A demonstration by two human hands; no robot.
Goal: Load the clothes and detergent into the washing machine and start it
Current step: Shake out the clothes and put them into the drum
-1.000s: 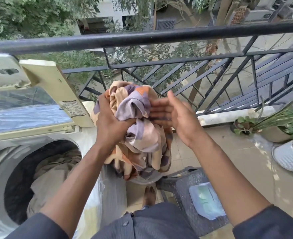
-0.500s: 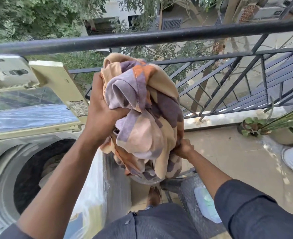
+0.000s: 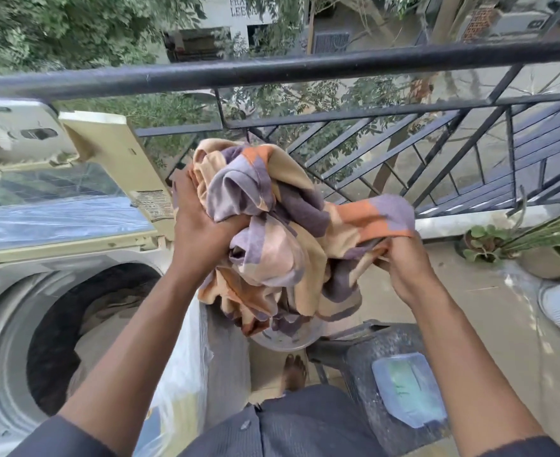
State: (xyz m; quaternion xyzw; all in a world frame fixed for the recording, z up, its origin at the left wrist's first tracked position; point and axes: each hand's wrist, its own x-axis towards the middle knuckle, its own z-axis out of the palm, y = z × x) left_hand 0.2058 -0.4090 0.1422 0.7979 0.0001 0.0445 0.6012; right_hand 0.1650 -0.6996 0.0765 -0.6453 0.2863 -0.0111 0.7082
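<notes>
Both hands grip bunched patterned cloth right of open washing machine: left hand clutches main bundle, right hand pinches loose end. Beige clothes inside drum.

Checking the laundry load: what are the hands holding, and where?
Both hold one patterned cloth: left hand grips the bunched middle, right hand pinches an orange-and-purple edge.

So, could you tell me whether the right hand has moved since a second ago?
Yes. The right hand has come off the side of the cloth bundle and moved right along the railing, now gripping a cloth end.
</notes>
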